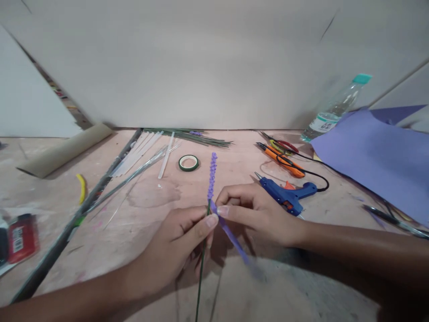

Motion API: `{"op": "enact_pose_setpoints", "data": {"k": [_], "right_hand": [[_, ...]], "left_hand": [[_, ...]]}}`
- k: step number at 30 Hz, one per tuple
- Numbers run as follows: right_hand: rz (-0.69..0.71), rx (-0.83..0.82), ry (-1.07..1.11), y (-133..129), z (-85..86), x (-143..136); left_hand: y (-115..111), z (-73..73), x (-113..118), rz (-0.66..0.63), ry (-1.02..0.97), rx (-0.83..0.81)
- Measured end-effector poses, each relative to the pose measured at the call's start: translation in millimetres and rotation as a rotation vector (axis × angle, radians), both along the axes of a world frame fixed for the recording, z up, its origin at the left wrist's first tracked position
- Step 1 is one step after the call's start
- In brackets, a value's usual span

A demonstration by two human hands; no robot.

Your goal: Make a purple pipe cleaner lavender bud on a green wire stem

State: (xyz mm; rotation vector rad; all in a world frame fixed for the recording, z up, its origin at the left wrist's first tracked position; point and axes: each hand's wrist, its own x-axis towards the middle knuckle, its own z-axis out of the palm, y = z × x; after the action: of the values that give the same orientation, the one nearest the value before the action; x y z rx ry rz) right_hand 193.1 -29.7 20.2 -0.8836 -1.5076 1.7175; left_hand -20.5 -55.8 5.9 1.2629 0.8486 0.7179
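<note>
My left hand (187,241) is closed, with thumb and fingers pinching a thin green wire stem (200,279). The stem stands nearly upright, and its upper part is wrapped in a bumpy purple paper flower spike (212,176). My right hand (250,210) pinches a purple paper strip (236,241) close to the base of the spike. From there the strip's loose tail hangs down to the right, its end blurred. The fingertips of both hands nearly meet at the stem.
Behind the hands lie a roll of green tape (188,163), green stems (201,137) and glue sticks (139,152). To the right are a blue glue gun (284,194), an orange cutter (284,162), scissors (283,146), a water bottle (335,109) and purple paper (372,152). A cardboard tube (67,152) lies left.
</note>
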Motion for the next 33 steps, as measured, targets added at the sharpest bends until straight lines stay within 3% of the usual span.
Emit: {"op": "enact_pose_setpoints", "data": {"k": [5,12,18,24,26,29,31,33], "right_hand": [[0.019,-0.121,0.047,-0.5,-1.5,-0.2],[0.004,-0.123,0.025,-0.5,-1.0,-1.7],[-0.005,-0.031,0.004,-4.4,4.3,0.4],[-0.068,0.111,-0.173,-9.7,2.5,0.7],[-0.087,0.113,-0.248,-9.8,1.5,-0.9],[-0.045,0.178,-0.469,-5.4,5.3,0.2],[0.004,0.341,-0.699,1.0,12.6,8.7],[-0.015,0.582,-0.951,9.3,21.5,27.8]], "left_hand": [[2.1,-1.0,-2.1,-0.083,0.001,-0.014],[2.7,-1.8,-2.7,-0.119,0.018,-0.013],[0.2,-1.4,-0.7,-0.074,0.021,-0.023],[1.7,-1.6,-1.2,-0.061,0.114,0.027],[3.3,-0.9,-2.0,-0.058,0.208,0.110],[7.5,1.4,-4.4,-0.091,0.517,0.444],[11.0,2.7,-6.0,-0.141,0.704,0.640],[14.1,3.2,-6.9,-0.177,0.789,0.733]]}}
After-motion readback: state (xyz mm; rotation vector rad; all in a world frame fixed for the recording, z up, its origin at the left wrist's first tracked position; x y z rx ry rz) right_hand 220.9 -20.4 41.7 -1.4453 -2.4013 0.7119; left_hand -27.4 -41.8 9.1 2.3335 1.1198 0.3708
